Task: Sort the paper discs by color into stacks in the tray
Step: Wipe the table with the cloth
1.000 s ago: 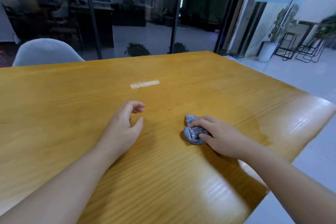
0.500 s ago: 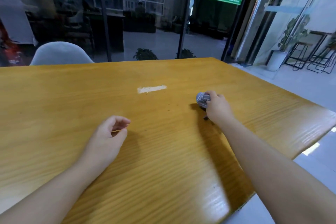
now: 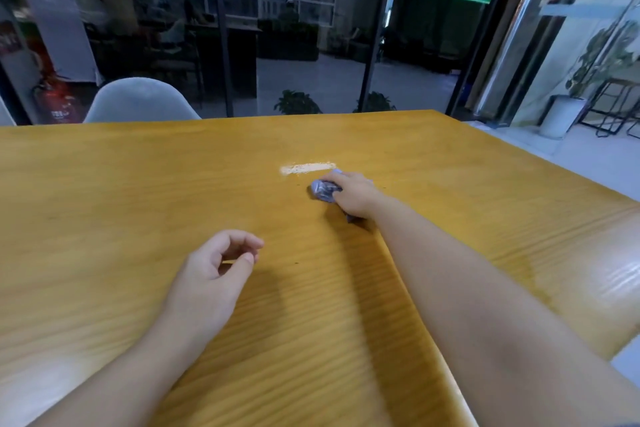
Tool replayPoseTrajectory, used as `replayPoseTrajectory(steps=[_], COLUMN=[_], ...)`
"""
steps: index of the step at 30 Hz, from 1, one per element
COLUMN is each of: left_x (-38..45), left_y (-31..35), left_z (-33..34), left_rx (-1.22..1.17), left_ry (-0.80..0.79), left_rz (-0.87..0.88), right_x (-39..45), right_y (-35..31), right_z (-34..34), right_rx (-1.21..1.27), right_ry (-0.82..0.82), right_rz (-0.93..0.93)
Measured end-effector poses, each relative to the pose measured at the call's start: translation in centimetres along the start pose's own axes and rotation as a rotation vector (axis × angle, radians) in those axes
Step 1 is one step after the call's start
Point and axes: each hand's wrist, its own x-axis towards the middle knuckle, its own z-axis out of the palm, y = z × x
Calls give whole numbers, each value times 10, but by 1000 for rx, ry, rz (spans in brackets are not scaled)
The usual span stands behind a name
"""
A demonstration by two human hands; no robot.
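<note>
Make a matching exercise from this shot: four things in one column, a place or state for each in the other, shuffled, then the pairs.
Things:
1. left hand
2. right hand
3. white smear
4. grey chair

Places or states:
A. behind the table's far edge
B. grips a crumpled grey cloth
C. on the wooden table just beyond the cloth
D. fingers loosely curled, holding nothing

Pairs: 1-D, 2-B, 3-C, 4-A

The right hand (image 3: 353, 194) covers most of a crumpled grey-blue wad (image 3: 323, 190) (cloth or paper cannot be told), leaving only its left end and a scrap below the palm. Both forearms run off the bottom edge.
</note>
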Motion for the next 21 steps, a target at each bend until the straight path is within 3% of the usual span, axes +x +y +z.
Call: replayPoseTrajectory(steps=[5,10,21], left_x=[-2,-8,-20], left_y=[-1,1,9], left_z=[-3,-4,0], left_rx=[-2,13,197], left_ry=[-18,-44,-84], left_rz=[-12,4,144], right_x=[-44,-102,-189], right_y=[11,43,75], right_z=[-3,-12,-26], right_rx=[152,257,51], right_ry=[-100,-141,-58], right_rz=[-138,-149,-48])
